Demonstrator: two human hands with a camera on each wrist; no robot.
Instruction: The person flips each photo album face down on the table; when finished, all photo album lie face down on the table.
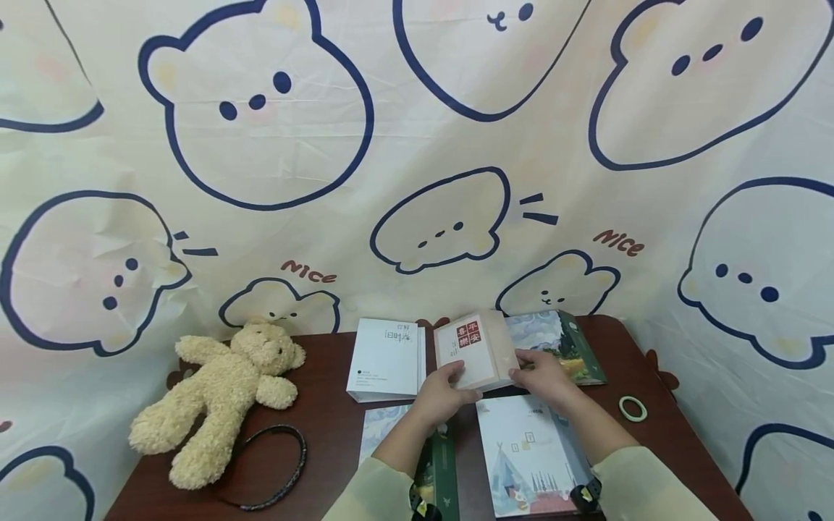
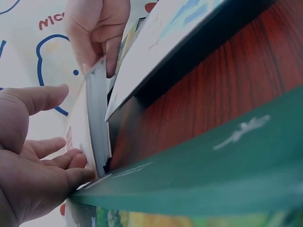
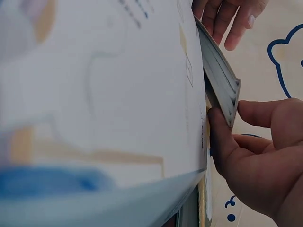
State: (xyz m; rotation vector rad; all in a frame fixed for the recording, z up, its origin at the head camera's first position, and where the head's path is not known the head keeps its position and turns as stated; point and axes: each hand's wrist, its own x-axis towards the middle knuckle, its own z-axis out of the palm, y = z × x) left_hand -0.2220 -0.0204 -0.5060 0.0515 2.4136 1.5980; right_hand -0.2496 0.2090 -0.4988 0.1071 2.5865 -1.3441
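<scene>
A small cream photo album point(image 1: 481, 353) with red characters on its cover is tilted up above the table, both hands at it. My right hand point(image 1: 544, 375) pinches its right lower corner; in the right wrist view, the thumb point(image 3: 258, 112) lies on one side and a finger on the other. At the left lower part, the fingers of my left hand point(image 1: 444, 394) touch the cover. That hand's thumb point(image 2: 45, 98) stands apart from the album in the left wrist view. The album's page edges point(image 2: 98, 118) show, with the covers nearly together.
A white album point(image 1: 383, 358) stands on the left, a landscape-covered one point(image 1: 537, 336) behind on the right. Nearer lie a tent-picture album point(image 1: 521, 449) and a green-spined one point(image 1: 445, 463). A teddy bear point(image 1: 224, 398), black headband point(image 1: 301, 456) and pale green ring point(image 1: 633, 409) are on the table.
</scene>
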